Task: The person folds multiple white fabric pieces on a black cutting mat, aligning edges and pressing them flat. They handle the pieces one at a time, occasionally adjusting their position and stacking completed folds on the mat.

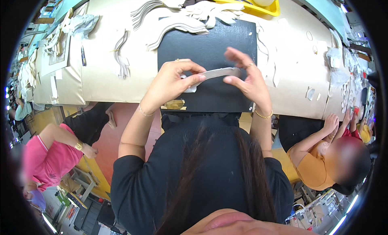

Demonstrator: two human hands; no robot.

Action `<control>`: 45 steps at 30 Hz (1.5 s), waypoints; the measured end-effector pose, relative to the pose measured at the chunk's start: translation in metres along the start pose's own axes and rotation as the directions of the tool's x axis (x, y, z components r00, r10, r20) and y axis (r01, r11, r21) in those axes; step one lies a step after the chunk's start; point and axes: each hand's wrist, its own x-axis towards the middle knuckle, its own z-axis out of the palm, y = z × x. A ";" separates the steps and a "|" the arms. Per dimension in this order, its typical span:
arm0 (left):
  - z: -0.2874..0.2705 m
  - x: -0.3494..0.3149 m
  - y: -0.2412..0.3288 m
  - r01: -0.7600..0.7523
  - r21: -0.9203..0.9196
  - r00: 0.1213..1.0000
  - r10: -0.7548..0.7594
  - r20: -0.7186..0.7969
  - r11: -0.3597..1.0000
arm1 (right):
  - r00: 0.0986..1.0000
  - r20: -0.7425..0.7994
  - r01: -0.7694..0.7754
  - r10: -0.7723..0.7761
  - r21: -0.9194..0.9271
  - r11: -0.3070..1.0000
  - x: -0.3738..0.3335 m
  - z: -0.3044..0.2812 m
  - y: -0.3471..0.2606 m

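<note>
My left hand pinches one end of a short, curved, pale grey strip between thumb and fingers. A small white piece shows just under that hand; whether it belongs to the strip I cannot tell. My right hand is open at the strip's other end, thumb and fingers spread apart. Its thumb is close to the strip's lower edge, and contact is unclear. Beneath both hands lies a black rectangular mat. Curved pale strips are stacked along its far left edge, with a looser heap beyond.
A yellow tray with a red-and-white container stands at the far edge of the table. A banded strip bundle lies left of the mat. People in pink and orange are on either side of me.
</note>
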 end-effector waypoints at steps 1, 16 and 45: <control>0.003 0.003 -0.004 0.033 -0.022 0.999 -0.033 0.030 0.999 | 0.988 0.096 -0.131 0.119 0.132 0.983 0.002 0.007 0.001; -0.028 -0.026 -0.023 -0.018 -0.542 0.976 -0.102 -0.190 0.840 | 0.972 -0.175 0.021 -0.155 -0.597 0.802 -0.005 0.049 0.008; 0.016 -0.007 -0.062 0.318 -0.466 0.948 -0.264 0.180 0.826 | 0.875 -0.024 -0.455 0.484 0.304 0.837 -0.047 0.051 0.019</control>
